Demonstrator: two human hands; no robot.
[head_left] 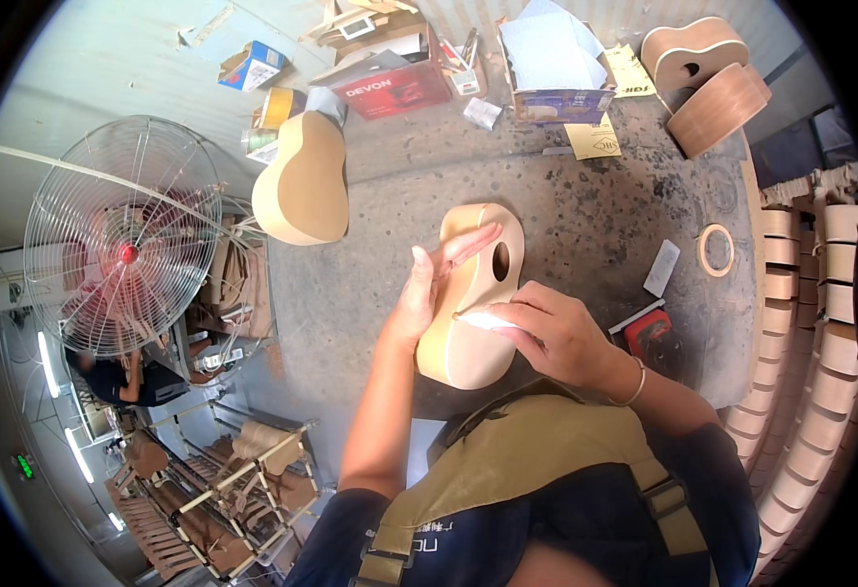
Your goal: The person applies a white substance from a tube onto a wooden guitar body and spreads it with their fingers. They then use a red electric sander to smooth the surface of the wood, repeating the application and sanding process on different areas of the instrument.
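Observation:
A pale wooden ukulele body [468, 357] with a round sound hole lies in front of me on the worktable, its waist between my hands. My left hand [429, 289] rests along its left side, fingers stretched flat toward the upper part and thumb raised. In the fingers of my right hand [561, 333] a small white piece [485, 320] is pinched and pressed against the body near the waist. Glare washes that piece out, so I cannot tell whether it is paper or cloth.
Another pale body [306, 181] stands at the back left, near a large wire fan [125, 240]. Boxes [390, 78] line the wall. Two bodies [708, 73] are stacked back right. A wooden ring [716, 250], a grey block [661, 268] and a red-black tool [647, 331] lie right.

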